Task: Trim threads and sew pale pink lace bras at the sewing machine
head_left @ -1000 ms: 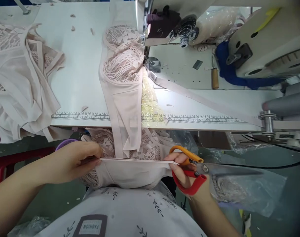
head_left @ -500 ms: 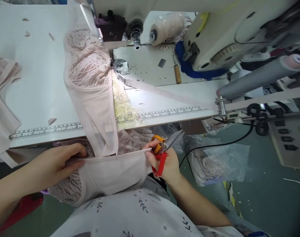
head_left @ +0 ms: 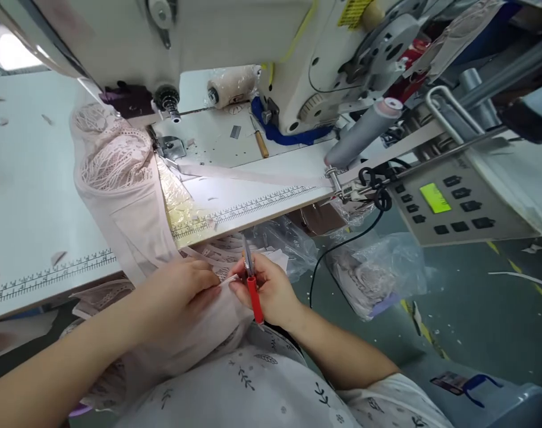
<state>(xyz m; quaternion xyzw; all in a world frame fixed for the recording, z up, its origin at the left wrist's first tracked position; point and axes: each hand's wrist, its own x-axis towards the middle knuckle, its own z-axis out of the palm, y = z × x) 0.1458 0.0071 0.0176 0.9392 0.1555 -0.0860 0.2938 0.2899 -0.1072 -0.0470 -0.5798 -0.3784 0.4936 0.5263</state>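
My left hand point(head_left: 188, 291) is closed on the upper edge of a pale pink bra point(head_left: 186, 342) lying across my lap. Close beside it, my right hand point(head_left: 273, 294) pinches the band's end between thumb and fingers. That same hand also holds scissors point(head_left: 254, 291) with red handles, blades pointing up towards the table edge. Another stretch of pale pink bra with lace cups point(head_left: 117, 157) runs from the sewing machine's needle area down over the table edge, where my left hand partly hides it.
Over the table point(head_left: 25, 196) stands a sewing machine point(head_left: 235, 35). A strip of tape point(head_left: 262, 176) leads right to a metal guide point(head_left: 336, 181). An awl with a wooden handle point(head_left: 261, 144) lies behind. At right are a control panel point(head_left: 469, 205) and a plastic bag of lace pieces point(head_left: 364, 273).
My left hand has slid right along the bra's edge, up to my right hand. The scissors have turned more upright. The view has shifted right, showing the control panel.
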